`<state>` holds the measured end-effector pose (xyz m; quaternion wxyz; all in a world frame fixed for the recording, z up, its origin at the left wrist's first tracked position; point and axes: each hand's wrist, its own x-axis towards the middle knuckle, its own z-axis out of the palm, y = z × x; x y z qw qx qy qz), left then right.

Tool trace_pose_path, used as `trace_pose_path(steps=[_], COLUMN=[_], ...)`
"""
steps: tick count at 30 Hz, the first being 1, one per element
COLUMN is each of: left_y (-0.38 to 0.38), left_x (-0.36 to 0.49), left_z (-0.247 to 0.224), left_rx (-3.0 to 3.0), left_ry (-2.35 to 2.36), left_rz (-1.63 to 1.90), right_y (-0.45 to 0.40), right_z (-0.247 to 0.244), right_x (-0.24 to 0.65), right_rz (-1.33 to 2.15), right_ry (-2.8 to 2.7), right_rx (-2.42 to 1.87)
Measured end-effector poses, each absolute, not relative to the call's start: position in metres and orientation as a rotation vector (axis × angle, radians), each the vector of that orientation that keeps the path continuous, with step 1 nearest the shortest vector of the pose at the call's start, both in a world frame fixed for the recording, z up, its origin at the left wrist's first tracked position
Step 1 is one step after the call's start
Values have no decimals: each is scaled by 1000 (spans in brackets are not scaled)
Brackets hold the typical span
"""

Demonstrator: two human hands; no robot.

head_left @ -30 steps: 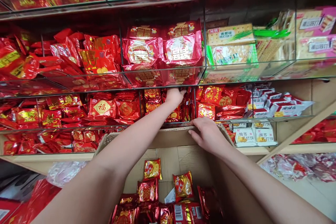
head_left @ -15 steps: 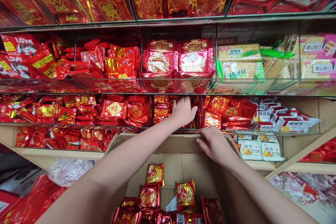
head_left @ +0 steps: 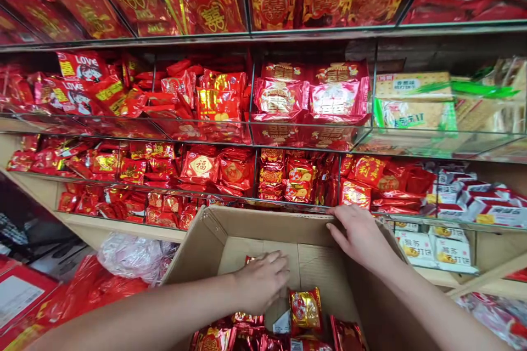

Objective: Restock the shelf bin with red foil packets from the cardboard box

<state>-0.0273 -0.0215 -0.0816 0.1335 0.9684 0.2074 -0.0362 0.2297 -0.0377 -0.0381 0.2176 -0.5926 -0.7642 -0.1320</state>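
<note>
My left hand (head_left: 263, 281) is down inside an open cardboard box (head_left: 263, 220), its fingers curved over a small red and gold foil snack packet (head_left: 249, 259). Most of that packet is hidden under the hand. My right hand (head_left: 360, 233) grips the far rim of the box toward its right corner, the thumb on the inner side. Lower in the box lie several shiny red packets (head_left: 212, 338) and a gold-fronted packet (head_left: 305, 309). Directly beyond the rim, a shelf compartment holds red and gold packets (head_left: 300, 181) standing in rows.
Glass-fronted shelves (head_left: 313, 142) with dividers rise beyond the box, filled with red snack packets. Green and clear cracker packs (head_left: 414, 100) and white-and-red packs (head_left: 486, 203) sit at the right. Clear plastic bags (head_left: 129, 255) and a red bag (head_left: 93, 288) lie at the lower left.
My left hand has come down from the shelf compartment into the box, over a packet. Red and gold packets now show where it was. My right hand stays on the rim; the view has shifted left.
</note>
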Motion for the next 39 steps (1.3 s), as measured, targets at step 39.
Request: trace_pose_path(steps=[39], left_y=[-1], left_x=[4], left_z=[-20], left_rx=[1526], left_ry=[942], left_rz=[1139], right_y=[-45], right_z=[-21], right_x=[148], right_rz=[673], right_ry=[-1435], right_rx=[-1397])
